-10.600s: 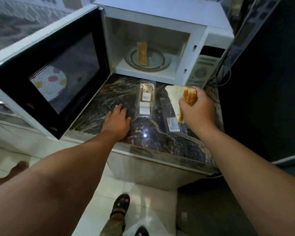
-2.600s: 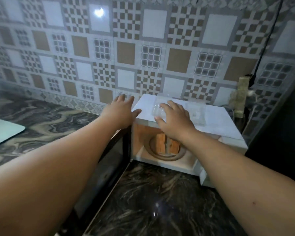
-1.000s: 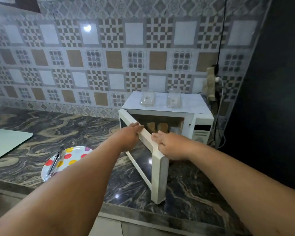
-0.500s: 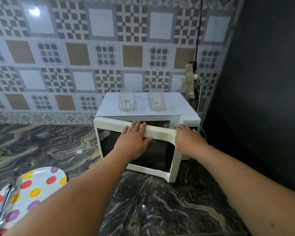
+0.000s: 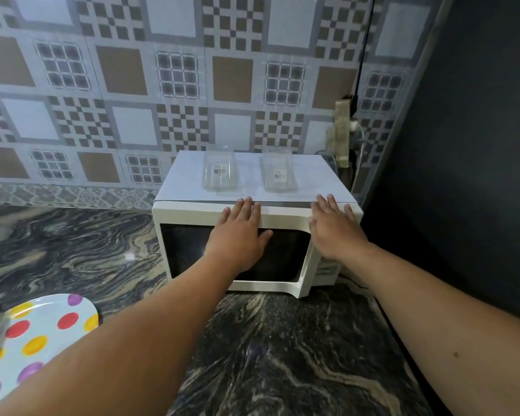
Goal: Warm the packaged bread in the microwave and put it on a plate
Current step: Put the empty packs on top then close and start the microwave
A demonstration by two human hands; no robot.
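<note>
White microwave (image 5: 192,216) at twelve o'clock: my left hand (image 5: 237,235) lies flat and spread on its door (image 5: 285,253), my right hand (image 5: 333,229) flat at the door's one o'clock edge, neither grasping; bread hidden from view; dotted plate (image 5: 42,328) at eight o'clock

Dark marbled countertop (image 5: 72,247), checkered wall tiles (image 5: 174,73), a power strip (image 5: 341,136) on the wall
</note>
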